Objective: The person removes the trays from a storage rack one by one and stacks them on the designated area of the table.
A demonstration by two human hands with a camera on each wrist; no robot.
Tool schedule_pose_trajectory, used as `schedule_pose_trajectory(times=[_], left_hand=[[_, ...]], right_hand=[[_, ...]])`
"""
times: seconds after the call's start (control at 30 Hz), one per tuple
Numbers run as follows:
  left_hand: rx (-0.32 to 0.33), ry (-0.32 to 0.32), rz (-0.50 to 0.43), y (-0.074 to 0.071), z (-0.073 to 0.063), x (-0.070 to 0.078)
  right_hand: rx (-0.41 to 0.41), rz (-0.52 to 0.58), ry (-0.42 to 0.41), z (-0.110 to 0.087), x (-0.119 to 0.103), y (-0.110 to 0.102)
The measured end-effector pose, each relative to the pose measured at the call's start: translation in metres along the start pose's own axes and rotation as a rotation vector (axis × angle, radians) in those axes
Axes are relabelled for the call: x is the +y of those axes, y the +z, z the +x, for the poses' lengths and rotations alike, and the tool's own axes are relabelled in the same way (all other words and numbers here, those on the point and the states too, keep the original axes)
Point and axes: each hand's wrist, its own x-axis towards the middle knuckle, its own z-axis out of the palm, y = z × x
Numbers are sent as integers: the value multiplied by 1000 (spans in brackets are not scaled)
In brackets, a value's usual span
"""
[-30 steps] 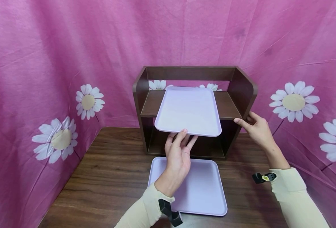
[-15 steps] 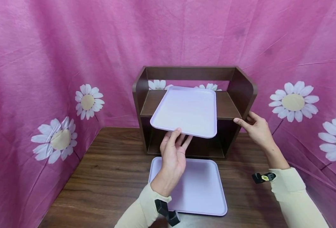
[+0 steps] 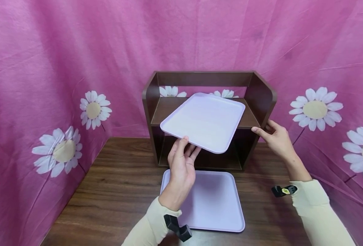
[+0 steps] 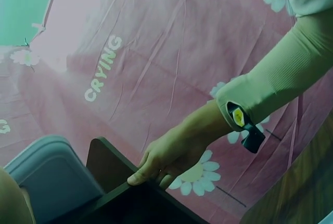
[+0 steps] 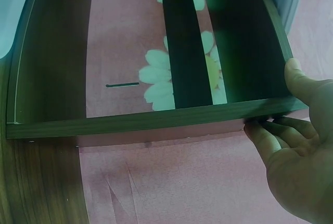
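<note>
On the desk (image 3: 107,191) at six o'clock, a lower tray (image 3: 213,206). Pinches the raised tray (image 3: 204,121) by its seven o'clock edge with left grip (image 3: 182,169); could droop from lopsided support. Clasps the three o'clock side of the shelf (image 3: 262,102) with right grip (image 3: 277,140); could skew it by tugging.

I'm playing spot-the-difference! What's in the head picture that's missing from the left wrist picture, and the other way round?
Only the head view: the left sleeve and its black wrist device.
Only the left wrist view: the word CRYING on the pink cloth.
Both: the right hand gripping the shelf, the raised tray and daisies.
</note>
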Motion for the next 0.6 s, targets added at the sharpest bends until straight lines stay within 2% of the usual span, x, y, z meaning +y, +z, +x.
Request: schedule_pose_trajectory(times=[0.3, 0.6], left_hand=[[-24, -33, 49, -5, 3, 3], [-24, -4, 35, -11, 9, 12]], right_hand=[[2, -8, 4, 0, 2, 1], [0, -10, 9, 1, 0, 0]])
